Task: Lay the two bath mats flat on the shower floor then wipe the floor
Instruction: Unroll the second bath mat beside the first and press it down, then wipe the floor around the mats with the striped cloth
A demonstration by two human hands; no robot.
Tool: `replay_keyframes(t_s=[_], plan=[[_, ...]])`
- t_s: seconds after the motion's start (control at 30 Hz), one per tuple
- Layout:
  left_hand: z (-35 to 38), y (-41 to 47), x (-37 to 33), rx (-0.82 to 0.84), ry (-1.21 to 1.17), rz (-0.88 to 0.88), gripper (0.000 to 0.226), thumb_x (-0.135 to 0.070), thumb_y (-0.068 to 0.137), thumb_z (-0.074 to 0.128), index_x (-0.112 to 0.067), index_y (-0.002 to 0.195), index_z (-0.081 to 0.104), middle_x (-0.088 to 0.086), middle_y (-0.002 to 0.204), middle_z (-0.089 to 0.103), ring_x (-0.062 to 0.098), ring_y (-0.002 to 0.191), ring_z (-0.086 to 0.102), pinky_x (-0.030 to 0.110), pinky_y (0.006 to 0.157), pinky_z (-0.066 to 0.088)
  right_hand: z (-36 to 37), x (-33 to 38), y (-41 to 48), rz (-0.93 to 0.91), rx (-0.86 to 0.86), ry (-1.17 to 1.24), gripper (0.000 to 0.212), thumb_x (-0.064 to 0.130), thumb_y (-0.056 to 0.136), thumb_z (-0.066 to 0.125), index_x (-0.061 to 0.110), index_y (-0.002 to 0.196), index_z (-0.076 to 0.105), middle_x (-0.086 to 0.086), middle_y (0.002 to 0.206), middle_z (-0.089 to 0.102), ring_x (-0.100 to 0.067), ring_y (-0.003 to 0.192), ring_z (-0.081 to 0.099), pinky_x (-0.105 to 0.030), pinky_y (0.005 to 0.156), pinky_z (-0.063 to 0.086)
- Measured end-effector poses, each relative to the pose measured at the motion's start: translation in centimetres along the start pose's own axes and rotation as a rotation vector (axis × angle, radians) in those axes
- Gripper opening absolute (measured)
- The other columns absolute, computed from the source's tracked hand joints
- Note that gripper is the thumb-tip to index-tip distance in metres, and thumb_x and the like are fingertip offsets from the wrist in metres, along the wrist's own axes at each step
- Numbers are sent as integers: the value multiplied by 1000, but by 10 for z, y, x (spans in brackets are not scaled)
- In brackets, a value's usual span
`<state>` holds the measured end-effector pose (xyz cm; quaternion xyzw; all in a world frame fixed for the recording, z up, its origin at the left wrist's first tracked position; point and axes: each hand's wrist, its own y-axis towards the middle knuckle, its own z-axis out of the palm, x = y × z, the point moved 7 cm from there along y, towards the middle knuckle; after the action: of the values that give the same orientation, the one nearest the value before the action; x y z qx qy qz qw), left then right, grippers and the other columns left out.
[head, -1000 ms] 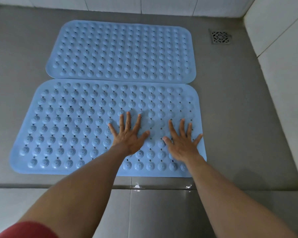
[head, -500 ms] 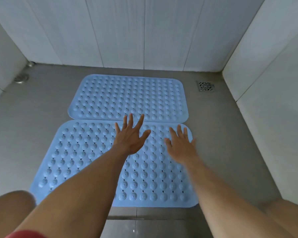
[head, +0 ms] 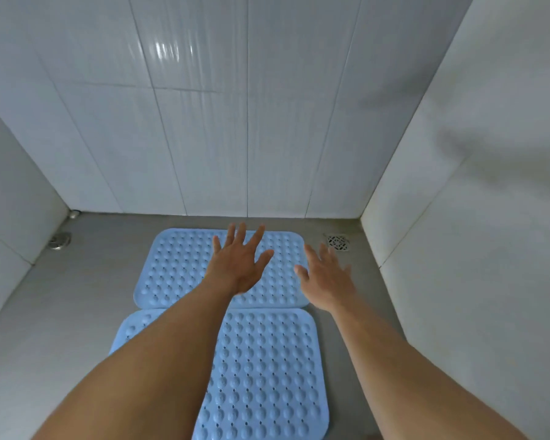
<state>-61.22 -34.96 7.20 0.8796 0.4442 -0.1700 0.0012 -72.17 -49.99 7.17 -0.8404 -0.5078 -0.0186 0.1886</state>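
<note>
Two light blue studded bath mats lie flat on the grey shower floor, one behind the other, edges touching. The far mat sits near the back wall; the near mat runs toward me, its left part hidden by my forearm. My left hand hovers over the far mat, palm down, fingers spread, holding nothing. My right hand is raised beside the far mat's right edge, fingers apart and slightly blurred, also empty.
White tiled walls close the floor in at the back, left and right. A square metal drain grate sits in the far right corner. A round metal fitting lies on the floor at the far left.
Both hands have lifted off the near mat and moved forward over the far mat. My view has tilted up and pulled back, showing much more of the walls.
</note>
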Motion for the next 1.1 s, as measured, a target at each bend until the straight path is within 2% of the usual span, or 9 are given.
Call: replay_keyframes(t_s=[0.2, 0.3, 0.5, 0.6, 0.73, 0.97, 1.1], plan=[[-173, -20, -72, -2, -1, 43, 66, -59, 103, 19, -34, 160, -3, 8, 168, -5, 28, 154, -10, 55, 123, -1, -182, 26, -53, -15, -29, 0, 62, 50, 106, 23, 25, 160, 6, -9, 168, -1, -29, 155, -2, -62, 120, 10], [-265, -25, -111, -17, 17, 58, 65, -58, 103, 19, -34, 160, -3, 8, 168, -5, 27, 154, -9, 54, 123, 0, -276, 41, -77, -20, -53, 18, 62, 48, 106, 24, 25, 161, 7, -8, 168, 0, -27, 155, 0, -60, 121, 9], [-432, -27, -193, -94, 17, 101, 61, -53, 105, 19, -34, 160, 2, 7, 168, -3, 27, 155, -5, 56, 123, 3, -444, 45, -121, -21, -115, 46, 57, 40, 108, 22, 23, 161, 9, -7, 168, 4, -24, 155, 6, -55, 122, 10], [-504, -25, -228, -163, 8, 132, 61, -54, 105, 19, -35, 160, 2, 7, 168, -3, 27, 155, -5, 56, 123, 3, -521, 40, -134, -14, -174, 32, 58, 42, 107, 22, 25, 161, 9, -6, 169, 4, -24, 155, 6, -55, 122, 9], [-581, -21, -273, -254, -13, 197, 62, -57, 104, 21, -35, 160, 6, 7, 168, 2, 27, 155, -2, 55, 123, 4, -608, 35, -150, 5, -271, 23, 60, 47, 106, 24, 27, 161, 8, -5, 169, 4, -25, 155, 5, -55, 122, 8], [-676, 13, -324, -370, -25, 297, 61, -55, 103, 25, -32, 159, 16, 7, 166, 16, 26, 154, 9, 56, 123, 10, -713, 24, -153, 70, -393, 42, 62, 49, 105, 26, 28, 161, 8, -7, 168, 6, -23, 155, 6, -54, 122, 10], [-717, 45, -350, -406, -15, 384, 60, -57, 102, 28, -32, 156, 25, 5, 162, 29, 26, 148, 28, 53, 118, 27, -760, 12, -144, 132, -486, 64, 63, 49, 105, 29, 28, 160, 9, -8, 168, 8, -24, 154, 10, -54, 122, 15]])
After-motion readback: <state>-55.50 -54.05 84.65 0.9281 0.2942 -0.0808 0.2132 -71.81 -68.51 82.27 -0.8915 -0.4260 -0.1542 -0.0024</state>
